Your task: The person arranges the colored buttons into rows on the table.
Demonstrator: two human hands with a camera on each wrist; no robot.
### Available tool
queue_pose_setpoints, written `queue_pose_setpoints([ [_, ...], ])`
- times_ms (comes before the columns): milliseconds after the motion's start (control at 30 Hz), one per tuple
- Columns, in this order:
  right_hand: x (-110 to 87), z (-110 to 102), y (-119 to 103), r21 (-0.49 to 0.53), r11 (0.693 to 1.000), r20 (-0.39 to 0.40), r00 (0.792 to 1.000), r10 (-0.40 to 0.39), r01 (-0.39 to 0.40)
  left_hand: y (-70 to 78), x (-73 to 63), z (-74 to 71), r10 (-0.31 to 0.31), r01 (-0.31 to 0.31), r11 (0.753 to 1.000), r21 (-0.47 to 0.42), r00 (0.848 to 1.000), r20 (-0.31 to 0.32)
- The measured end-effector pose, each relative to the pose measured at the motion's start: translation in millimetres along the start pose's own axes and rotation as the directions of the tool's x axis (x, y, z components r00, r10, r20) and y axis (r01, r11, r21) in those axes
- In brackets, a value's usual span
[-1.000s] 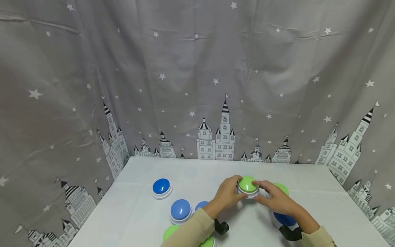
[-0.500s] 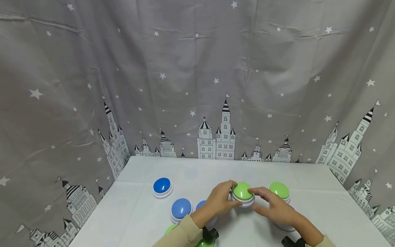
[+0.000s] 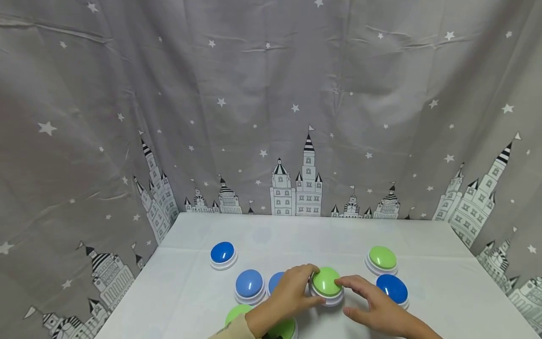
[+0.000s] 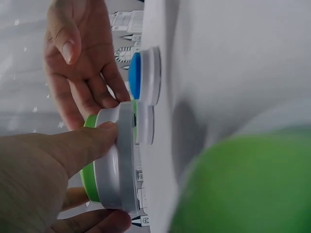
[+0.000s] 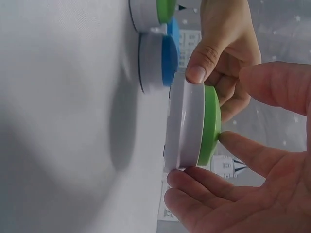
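A push button with a green dome and white base [image 3: 327, 282] is held just above the white table, as both wrist views show. My left hand [image 3: 292, 293] grips its base from the left, thumb on the near side and fingers on the far side. On the right, my right hand [image 3: 377, 305] touches it with extended fingers. In the right wrist view, the index fingertip [image 5: 227, 138] meets the green dome and other fingertips reach the base, while the thumb [image 5: 277, 87] stays apart.
Right of the hands stand a green button [image 3: 383, 257] and a dark blue button [image 3: 392, 288]. Leftward are another dark blue one [image 3: 222, 253], a light blue one [image 3: 249, 284] and a partly hidden light blue one [image 3: 275, 280]. Green buttons [image 3: 239, 312] lie beneath the left arm.
Both hands have come nearer and slightly left with the green button. The green and dark blue buttons at the right are now less covered by the right hand and arm.
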State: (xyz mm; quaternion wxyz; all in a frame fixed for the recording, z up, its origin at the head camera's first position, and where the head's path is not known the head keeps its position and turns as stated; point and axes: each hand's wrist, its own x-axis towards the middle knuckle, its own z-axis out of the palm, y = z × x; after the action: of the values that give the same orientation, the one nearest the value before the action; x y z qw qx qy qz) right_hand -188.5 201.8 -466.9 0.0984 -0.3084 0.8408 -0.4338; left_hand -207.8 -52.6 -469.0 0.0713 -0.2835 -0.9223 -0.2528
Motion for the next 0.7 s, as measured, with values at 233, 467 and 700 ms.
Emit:
queue_pose_setpoints([
  [233, -9.0, 11, -7, 0.08, 0.991, 0.095, 0.99, 0.103, -0.11, 4.0, -23.0, 2.0, 0.007, -0.008, 0.999, 0.041, 1.0, 0.025],
  [467, -14.4, 23, -8, 0.139, 0.972, 0.151, 0.974, 0.168, -0.189, 4.6, -43.5, 6.0, 0.012, -0.013, 0.999, 0.048, 1.0, 0.025],
  [700, -17.9, 30, -5, 0.122, 0.99, 0.195, 0.98, 0.047, -0.072, 0.7, -61.1, 15.5, 0.103, -0.098, 0.987, 0.131, 0.994, -0.034],
])
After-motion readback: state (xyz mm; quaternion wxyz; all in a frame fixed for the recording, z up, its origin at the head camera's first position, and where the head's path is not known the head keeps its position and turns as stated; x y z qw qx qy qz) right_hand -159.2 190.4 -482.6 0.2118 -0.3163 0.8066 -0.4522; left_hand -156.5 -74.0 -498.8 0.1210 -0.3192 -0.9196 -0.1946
